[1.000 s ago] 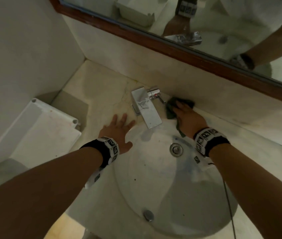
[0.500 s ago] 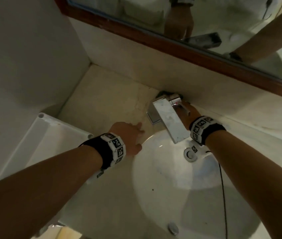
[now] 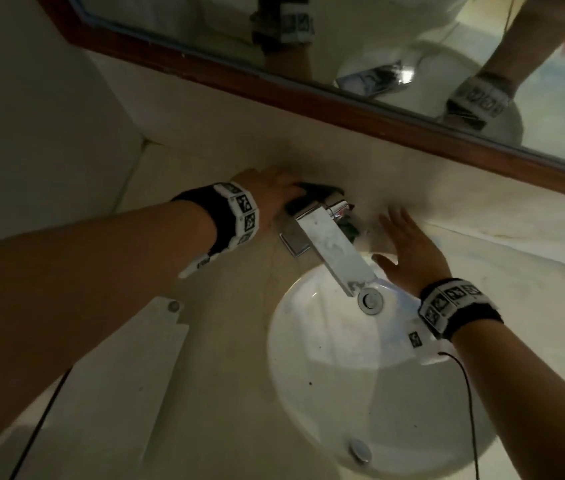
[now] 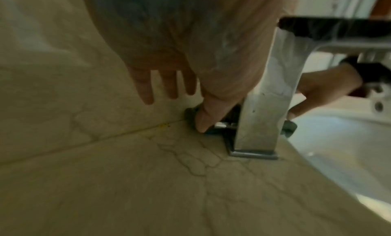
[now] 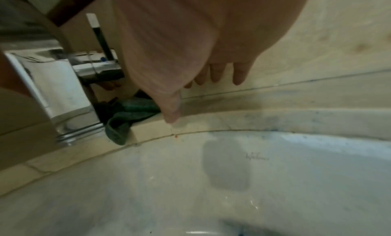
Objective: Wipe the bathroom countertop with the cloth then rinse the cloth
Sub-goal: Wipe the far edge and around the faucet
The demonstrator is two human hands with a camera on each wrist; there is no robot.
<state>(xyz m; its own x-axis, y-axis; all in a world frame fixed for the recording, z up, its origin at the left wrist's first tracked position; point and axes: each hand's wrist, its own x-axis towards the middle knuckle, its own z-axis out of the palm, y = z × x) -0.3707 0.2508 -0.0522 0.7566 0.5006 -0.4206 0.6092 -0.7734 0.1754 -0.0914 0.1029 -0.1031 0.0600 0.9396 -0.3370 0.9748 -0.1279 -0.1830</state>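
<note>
The cloth (image 3: pixel 312 195) is bunched in the narrow gap between tap (image 3: pixel 333 247) and back wall (image 3: pixel 308 147), one end hanging toward the sink (image 3: pixel 326 368). The left hand (image 3: pixel 267 194) presses it with straight fingers (image 4: pixel 146 90); the right hand (image 3: pixel 409 254), fingers (image 5: pixel 239 75) spread, is just right of the tap. Leftward the worktop (image 3: pixel 232 358) runs to the side wall (image 3: pixel 49 133), past a white panel (image 3: pixel 125 386).

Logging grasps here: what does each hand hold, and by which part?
Right hand holds nothing. Left hand: thumb on the cloth end behind the faucet; pinch unclear.

The room was dim; a bright patch lit the sink (image 3: pixel 326 341), the countertop (image 3: pixel 232 358) lay shadowed, wrist views were soft and bowed
</note>
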